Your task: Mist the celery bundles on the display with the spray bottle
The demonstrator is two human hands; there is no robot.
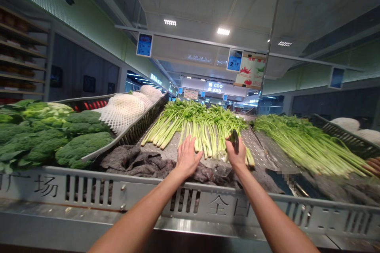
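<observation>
Bunches of celery lie side by side on a patterned metal shelf, leaves to the back and cut stalk ends towards me. My left hand is open, its fingers stretched towards the stalk ends at the middle of the row; whether it touches them I cannot tell. At the right part of the row, my right hand is closed on what looks like a spray bottle. Its black head shows above my fist, and a clear rounded body shows beside the wrist, low over the shelf.
Dark crumpled cloth lines the shelf front behind a slotted metal rail. Broccoli and net-wrapped produce fill the left, beside a black crate wall. A mirror-like panel on the right reflects celery and a hand. Price signs hang above.
</observation>
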